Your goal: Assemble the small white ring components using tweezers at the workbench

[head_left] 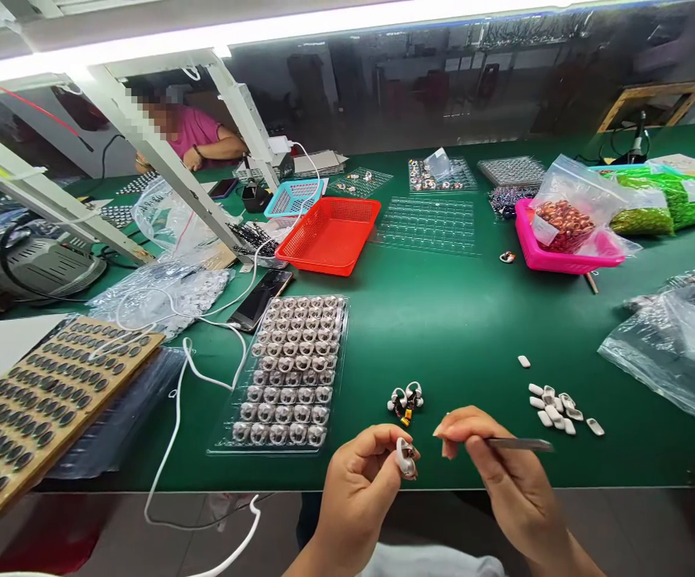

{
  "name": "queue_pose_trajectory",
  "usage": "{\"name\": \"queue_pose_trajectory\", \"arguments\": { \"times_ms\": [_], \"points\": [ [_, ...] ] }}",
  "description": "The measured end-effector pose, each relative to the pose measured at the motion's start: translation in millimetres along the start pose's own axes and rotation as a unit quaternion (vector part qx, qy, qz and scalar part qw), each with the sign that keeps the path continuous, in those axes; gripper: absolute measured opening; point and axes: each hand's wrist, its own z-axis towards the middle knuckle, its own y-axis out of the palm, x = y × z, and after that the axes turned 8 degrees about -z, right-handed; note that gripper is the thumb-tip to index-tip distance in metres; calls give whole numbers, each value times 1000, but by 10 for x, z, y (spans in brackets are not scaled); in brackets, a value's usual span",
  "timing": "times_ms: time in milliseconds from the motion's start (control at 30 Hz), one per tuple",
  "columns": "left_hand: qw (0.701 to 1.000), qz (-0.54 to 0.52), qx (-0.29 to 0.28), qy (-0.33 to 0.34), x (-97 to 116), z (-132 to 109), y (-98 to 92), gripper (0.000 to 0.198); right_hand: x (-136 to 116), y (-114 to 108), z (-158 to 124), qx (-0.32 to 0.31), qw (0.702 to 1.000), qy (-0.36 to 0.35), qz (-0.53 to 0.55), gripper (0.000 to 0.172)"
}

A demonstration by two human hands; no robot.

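Between the thumb and fingers of my left hand is a white earphone shell, its open side showing dark and copper-coloured parts. My right hand, a little to the right and apart from the shell, is closed around grey metal tweezers. Their back end sticks out to the right; the fingers hide the tips. Just beyond my hands lie white earphone pieces with small boards and yellow parts attached. Several loose white oblong covers are scattered to the right of my right hand.
Left of my hands stands a clear tray filled with rows of shells. A phone, white cable and board of dark ovals lie farther left. Beyond are a red basket, a pink basket and a seated person.
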Motion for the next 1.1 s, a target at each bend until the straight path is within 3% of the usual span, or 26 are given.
{"name": "queue_pose_trajectory", "arguments": {
  "times_ms": [133, 333, 567, 767, 1100],
  "points": [
    [999, -17, -17, 27, -3, -13, 46, 18, -57, 131, 50, -51, 995, -9, -84, 17],
    [998, -11, -32, 57, -75, -41, 39, 11, -60, 272, 58, -36, 995, 29, -91, 12],
    [994, 29, -20, 103, -96, -54, 22, 15, -50, 295, 24, -1, 997, 54, -49, 8],
    [990, 79, -42, 108, -61, -37, -6, 21, -46, 318, 49, 10, 992, 122, 36, 2],
    [994, 49, -23, 93, -109, -32, 55, 21, 56, 405, 29, 55, 988, 133, 50, 12]
  ]
}}
